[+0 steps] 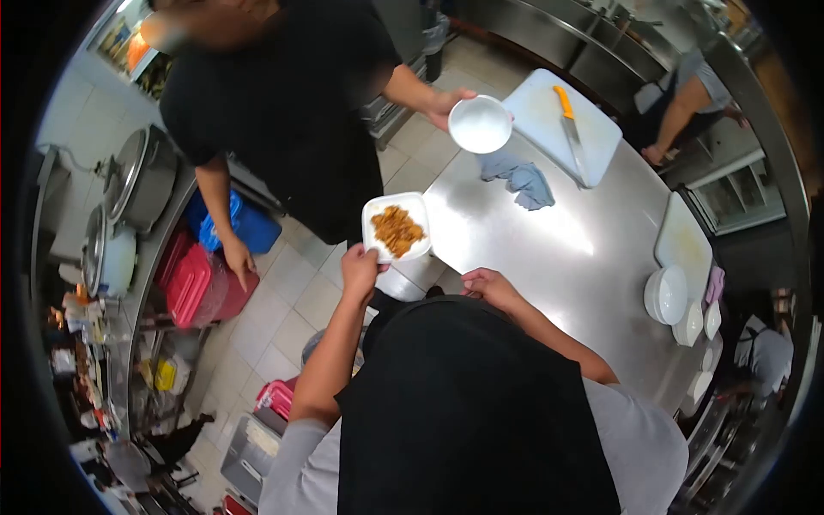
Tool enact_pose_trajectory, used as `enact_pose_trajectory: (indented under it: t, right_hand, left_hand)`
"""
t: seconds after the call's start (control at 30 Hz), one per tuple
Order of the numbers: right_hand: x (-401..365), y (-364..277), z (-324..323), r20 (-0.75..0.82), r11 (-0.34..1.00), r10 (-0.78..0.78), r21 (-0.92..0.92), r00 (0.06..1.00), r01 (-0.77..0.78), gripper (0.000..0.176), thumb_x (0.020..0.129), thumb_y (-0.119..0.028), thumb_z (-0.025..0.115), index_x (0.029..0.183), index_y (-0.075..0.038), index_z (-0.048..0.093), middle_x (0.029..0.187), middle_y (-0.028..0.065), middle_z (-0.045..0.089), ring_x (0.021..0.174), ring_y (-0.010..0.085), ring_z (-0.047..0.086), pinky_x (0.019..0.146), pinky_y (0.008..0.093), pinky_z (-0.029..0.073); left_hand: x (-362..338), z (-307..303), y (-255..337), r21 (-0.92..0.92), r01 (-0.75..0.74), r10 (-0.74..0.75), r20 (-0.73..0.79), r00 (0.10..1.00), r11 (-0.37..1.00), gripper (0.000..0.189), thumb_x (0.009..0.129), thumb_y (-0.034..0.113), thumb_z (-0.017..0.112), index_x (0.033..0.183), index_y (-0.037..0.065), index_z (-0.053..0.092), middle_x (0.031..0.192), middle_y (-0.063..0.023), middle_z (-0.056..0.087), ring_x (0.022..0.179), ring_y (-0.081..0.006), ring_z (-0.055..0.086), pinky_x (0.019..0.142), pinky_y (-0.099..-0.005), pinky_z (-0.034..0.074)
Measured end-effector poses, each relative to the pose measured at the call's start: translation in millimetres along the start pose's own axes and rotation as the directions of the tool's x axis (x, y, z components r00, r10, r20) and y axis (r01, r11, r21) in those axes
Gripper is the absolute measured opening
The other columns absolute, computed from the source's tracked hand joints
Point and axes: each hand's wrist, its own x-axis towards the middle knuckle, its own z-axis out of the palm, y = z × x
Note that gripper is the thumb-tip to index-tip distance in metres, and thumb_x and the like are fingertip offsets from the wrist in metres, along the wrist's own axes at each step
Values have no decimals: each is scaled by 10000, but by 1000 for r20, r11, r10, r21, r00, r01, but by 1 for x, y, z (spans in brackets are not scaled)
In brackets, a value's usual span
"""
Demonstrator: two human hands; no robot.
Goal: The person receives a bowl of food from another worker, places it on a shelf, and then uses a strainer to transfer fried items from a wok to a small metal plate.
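My left hand (364, 271) is closed on the near rim of a white square dish (418, 245). Browned, saucy pieces of food (397, 231) lie in the dish, which is held over the floor beside the table. Just over the table's near edge is my right hand (491, 287), its fingers curled together; whether anything is in them is hidden. Facing me, a co-worker in black (283, 112) holds a white round bowl (480, 125) over the table corner. That person's other hand (238, 258) hangs down at the left.
On the steel table (524, 249) lie a crumpled blue cloth (518, 178) and a white cutting board (536, 103) with an orange-handled knife (570, 127). Stacked white bowls (665, 295) stand at the right edge. Red bins (190, 279) and large pots (142, 180) are at the left.
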Motion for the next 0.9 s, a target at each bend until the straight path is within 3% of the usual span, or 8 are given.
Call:
enact_pose_trajectory:
  t: [0.1,0.2,0.4,0.47,0.5,0.8,0.9]
  right_hand:
    - [-6,-5,-8,-23,1000,10,-13,1000,-10,287,962,-164,651,1209,-17,631,963,77,722,795,124,639,731,272,517]
    - [-13,3,-18,-15,990,-97,-103,995,95,303,963,-165,651,1224,-13,630,972,82,725,819,133,652,759,280,527]
    - [-14,13,-41,-71,999,-39,31,997,41,314,954,-151,652,1227,3,639,1003,90,713,868,151,663,798,279,533]
    - [-10,11,-46,-56,1000,-28,6,998,29,308,954,-148,649,1222,3,641,1005,92,712,874,152,663,800,280,533]
    - [-7,9,-49,-61,1000,-13,-9,998,13,301,953,-145,647,1216,2,643,1006,93,711,880,153,662,801,281,533]
    - [21,-21,-53,7,991,-8,-131,1000,9,277,970,-146,624,1212,-11,631,980,93,711,820,142,643,753,278,529]
    - [26,-35,-50,5,997,55,-62,998,-55,281,979,-151,613,1226,-18,611,976,91,704,807,143,633,736,277,527]
  left_hand:
    - [25,26,-1,17,18,-18,-33,999,1000,100,925,26,588,934,-62,635,845,-127,688,628,-183,685,574,-289,603]
    - [35,34,15,-44,19,-20,-34,999,999,85,941,37,593,948,-44,617,856,-132,689,636,-182,686,586,-289,607]
    - [43,13,44,-125,-20,1,-154,988,992,96,955,45,587,980,-47,602,866,-145,696,648,-186,692,588,-277,603]
    - [48,7,51,-112,-42,19,-199,980,993,103,955,46,585,989,-50,597,870,-146,696,664,-191,695,595,-277,604]
    - [50,8,52,-166,-72,30,-246,969,984,103,921,32,606,948,-67,617,838,-140,693,620,-194,695,538,-278,585]
    - [51,6,71,-200,-99,36,-296,955,975,126,922,41,611,971,-75,619,833,-140,693,615,-195,696,531,-270,581]
    - [48,3,79,-196,-108,46,-297,954,975,115,927,41,611,962,-68,615,833,-141,695,615,-195,695,533,-272,581]
